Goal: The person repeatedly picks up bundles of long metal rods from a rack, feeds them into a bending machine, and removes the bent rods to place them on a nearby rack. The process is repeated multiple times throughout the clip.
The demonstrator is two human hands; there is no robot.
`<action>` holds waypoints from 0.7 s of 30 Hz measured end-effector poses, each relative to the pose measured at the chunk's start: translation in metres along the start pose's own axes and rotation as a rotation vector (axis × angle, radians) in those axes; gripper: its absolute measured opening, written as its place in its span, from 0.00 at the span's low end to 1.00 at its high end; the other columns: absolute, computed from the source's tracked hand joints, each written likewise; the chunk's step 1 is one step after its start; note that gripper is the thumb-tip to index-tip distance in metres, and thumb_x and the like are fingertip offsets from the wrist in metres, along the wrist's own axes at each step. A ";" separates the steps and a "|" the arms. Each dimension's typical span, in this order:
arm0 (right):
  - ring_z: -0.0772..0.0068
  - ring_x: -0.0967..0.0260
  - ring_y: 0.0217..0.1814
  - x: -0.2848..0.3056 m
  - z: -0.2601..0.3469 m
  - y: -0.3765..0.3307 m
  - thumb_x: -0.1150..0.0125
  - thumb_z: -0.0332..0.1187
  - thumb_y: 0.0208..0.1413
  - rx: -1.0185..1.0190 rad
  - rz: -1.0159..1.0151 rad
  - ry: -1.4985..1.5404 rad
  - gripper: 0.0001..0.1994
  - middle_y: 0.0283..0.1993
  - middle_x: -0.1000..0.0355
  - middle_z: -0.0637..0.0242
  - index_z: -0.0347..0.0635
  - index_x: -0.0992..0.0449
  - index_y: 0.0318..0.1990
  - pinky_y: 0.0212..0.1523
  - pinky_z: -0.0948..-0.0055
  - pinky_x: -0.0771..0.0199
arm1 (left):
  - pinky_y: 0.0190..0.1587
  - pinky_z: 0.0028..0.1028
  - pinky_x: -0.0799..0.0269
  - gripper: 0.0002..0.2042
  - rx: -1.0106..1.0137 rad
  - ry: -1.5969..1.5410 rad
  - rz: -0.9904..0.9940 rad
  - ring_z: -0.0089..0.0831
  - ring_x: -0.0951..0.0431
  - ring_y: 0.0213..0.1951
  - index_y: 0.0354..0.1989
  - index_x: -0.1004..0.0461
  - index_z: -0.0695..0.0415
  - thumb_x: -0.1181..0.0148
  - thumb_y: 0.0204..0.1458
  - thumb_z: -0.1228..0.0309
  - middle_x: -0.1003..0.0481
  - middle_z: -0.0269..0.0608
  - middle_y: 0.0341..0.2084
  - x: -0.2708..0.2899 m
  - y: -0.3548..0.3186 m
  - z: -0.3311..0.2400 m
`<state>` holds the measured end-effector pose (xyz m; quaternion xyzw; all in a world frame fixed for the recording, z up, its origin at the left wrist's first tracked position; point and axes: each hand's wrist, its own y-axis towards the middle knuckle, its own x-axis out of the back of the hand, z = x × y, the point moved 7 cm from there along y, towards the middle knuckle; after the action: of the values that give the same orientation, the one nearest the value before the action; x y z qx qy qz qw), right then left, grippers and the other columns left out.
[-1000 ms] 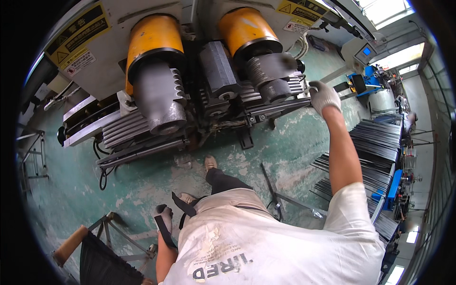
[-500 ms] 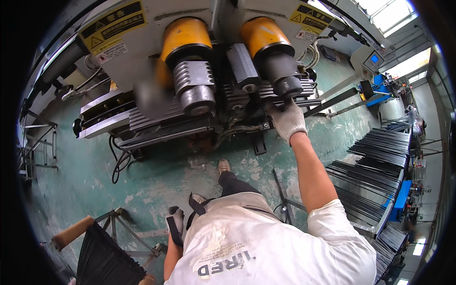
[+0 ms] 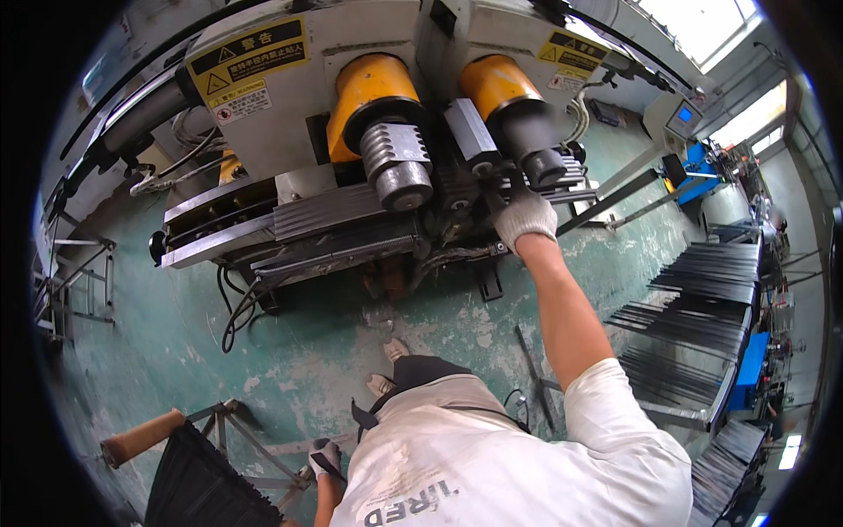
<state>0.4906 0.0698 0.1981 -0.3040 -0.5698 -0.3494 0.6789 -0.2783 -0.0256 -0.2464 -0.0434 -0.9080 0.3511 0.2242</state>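
My right hand (image 3: pixel 524 218), in a white knit glove with dark fingers, reaches forward into the front of a large pale machine (image 3: pixel 307 114). Its fingertips lie among dark parts below a steel hexagonal block (image 3: pixel 470 132) and beside the right steel roller (image 3: pixel 543 165); whether they grip anything is hidden. To the left of it, a grooved steel roller (image 3: pixel 397 162) juts from a yellow cylinder (image 3: pixel 373 81). Down at my left side hangs my gloved left hand (image 3: pixel 323 455), a dark band across it. Its fingers are too small to read.
Racks of thin black rods (image 3: pixel 694 307) stand along the right. At the lower left is a metal frame (image 3: pixel 237 439) with a brown roll (image 3: pixel 145 436) and black strands. A slotted rail (image 3: pixel 219 237) runs across the machine's front, with black cables (image 3: pixel 230 325) looping below.
My view has shifted, so the machine sits further right and lower. My right hand has moved left from the right roller's end toward the parts below the hexagonal block. My left hand hangs lower in the picture.
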 end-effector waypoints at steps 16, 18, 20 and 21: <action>0.38 0.15 0.53 0.009 -0.015 -0.017 0.35 0.40 0.69 0.340 -0.129 0.148 0.18 0.50 0.13 0.49 0.59 0.14 0.65 0.54 0.44 0.14 | 0.41 0.34 0.19 0.16 -0.100 0.112 0.168 0.32 0.16 0.37 0.58 0.18 0.68 0.36 0.66 0.72 0.15 0.45 0.38 -0.071 0.021 -0.171; 0.38 0.14 0.41 0.004 -0.020 -0.050 0.25 0.35 0.65 0.385 -0.333 0.431 0.08 0.38 0.14 0.50 0.48 0.11 0.48 0.41 0.48 0.13 | 0.39 0.32 0.22 0.15 -0.072 -0.083 0.155 0.29 0.19 0.36 0.59 0.20 0.67 0.37 0.66 0.74 0.17 0.44 0.38 -0.063 0.021 -0.190; 0.41 0.14 0.39 -0.027 -0.009 -0.081 0.21 0.33 0.61 0.364 -0.292 0.596 0.07 0.37 0.15 0.52 0.46 0.13 0.43 0.40 0.53 0.14 | 0.36 0.31 0.22 0.14 -0.100 -0.213 0.079 0.32 0.19 0.34 0.59 0.23 0.66 0.39 0.68 0.76 0.19 0.43 0.37 -0.049 0.014 -0.192; 0.40 0.14 0.42 -0.061 -0.006 -0.094 0.22 0.40 0.62 0.303 -0.091 0.561 0.10 0.41 0.13 0.52 0.46 0.14 0.42 0.42 0.50 0.14 | 0.39 0.32 0.22 0.16 -0.075 -0.273 0.054 0.31 0.20 0.38 0.62 0.23 0.65 0.40 0.67 0.79 0.18 0.46 0.43 -0.041 0.017 -0.174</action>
<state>0.4107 0.0191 0.1382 -0.0654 -0.4187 -0.3606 0.8309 -0.1671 0.0849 -0.1593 -0.0282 -0.9410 0.3257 0.0874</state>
